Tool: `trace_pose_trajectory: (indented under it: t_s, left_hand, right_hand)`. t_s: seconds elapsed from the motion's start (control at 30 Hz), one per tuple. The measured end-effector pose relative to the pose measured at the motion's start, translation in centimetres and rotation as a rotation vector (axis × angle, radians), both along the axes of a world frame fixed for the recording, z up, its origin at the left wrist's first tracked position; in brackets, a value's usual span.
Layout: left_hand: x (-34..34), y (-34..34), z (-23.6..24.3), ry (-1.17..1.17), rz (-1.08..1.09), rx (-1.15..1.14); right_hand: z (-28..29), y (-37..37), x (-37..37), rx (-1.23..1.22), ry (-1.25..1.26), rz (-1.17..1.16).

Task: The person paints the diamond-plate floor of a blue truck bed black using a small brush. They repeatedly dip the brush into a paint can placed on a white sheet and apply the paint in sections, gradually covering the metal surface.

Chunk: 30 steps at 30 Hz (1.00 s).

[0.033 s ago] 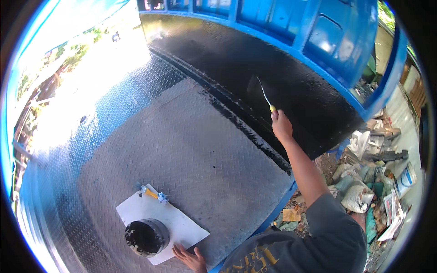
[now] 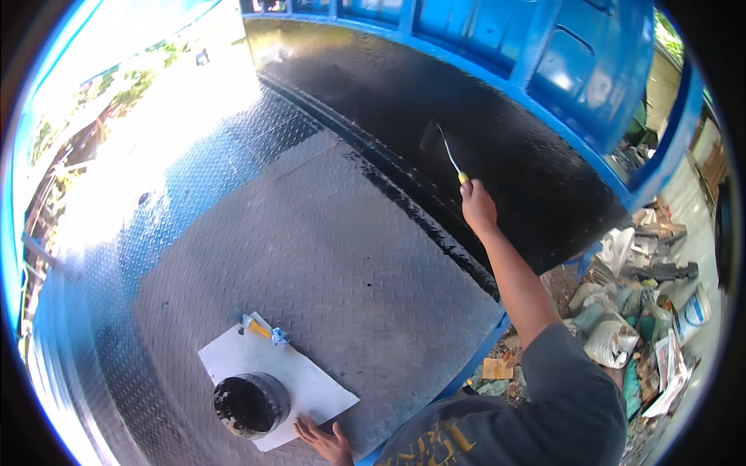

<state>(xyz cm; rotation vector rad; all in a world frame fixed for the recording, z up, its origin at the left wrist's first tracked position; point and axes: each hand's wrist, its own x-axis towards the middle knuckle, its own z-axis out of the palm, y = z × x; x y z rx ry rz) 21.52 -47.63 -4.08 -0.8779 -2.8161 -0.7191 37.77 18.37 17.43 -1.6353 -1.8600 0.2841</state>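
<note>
A paint roller (image 2: pixel 430 137) with a yellow handle is held in my right hand (image 2: pixel 479 200), its head against the wet-looking black surface (image 2: pixel 528 186). My left hand (image 2: pixel 322 439), fingers spread, rests on a white board (image 2: pixel 326 388) at the lower middle. Beside it stands a black pot (image 2: pixel 250 404), stained with paint, on the board. A brush (image 2: pixel 260 330) with a yellow handle lies across the board's far edge. Under these is a grey diamond-patterned metal floor (image 2: pixel 295 233) with dark paint along its seam with the black surface.
A blue metal wall (image 2: pixel 489 39) runs along the far side of the black surface. At the right, below the floor's edge, lie bags (image 2: pixel 610 342), scraps and a white bucket (image 2: pixel 690 309). Bright daylight and plants (image 2: pixel 116 93) show at the far left.
My right hand and the roller have moved slightly away from me, up in the picture. My left hand stays in place.
</note>
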Motion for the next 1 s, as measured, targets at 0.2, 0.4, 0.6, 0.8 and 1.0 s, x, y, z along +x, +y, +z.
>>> trace_pose_trajectory:
  t_s: [0.2,0.4,0.6,0.8,1.0]
  left_hand:
    - [0.2,0.2,0.6,-0.032,-0.002,-0.035]
    - [0.1,0.2,0.9,-0.003,-0.014,-0.076]
    - [0.1,0.5,0.5,0.001,-0.032,-0.019]
    - [0.0,0.0,-0.6,0.065,-0.042,-0.016]
    - [-0.1,-0.2,-1.3,0.059,-0.05,-0.006]
  right_hand:
    - [1.2,7.8,-10.8,-0.007,-0.023,0.074]
    - [-1.2,4.0,-4.0,0.016,-0.017,0.07]
    - [-4.5,-7.9,11.9,0.079,-0.032,0.003]
    - [-6.9,-19.9,25.1,-0.056,-0.04,-0.133]
    - [-10.6,-27.7,30.2,-0.088,0.093,-0.092]
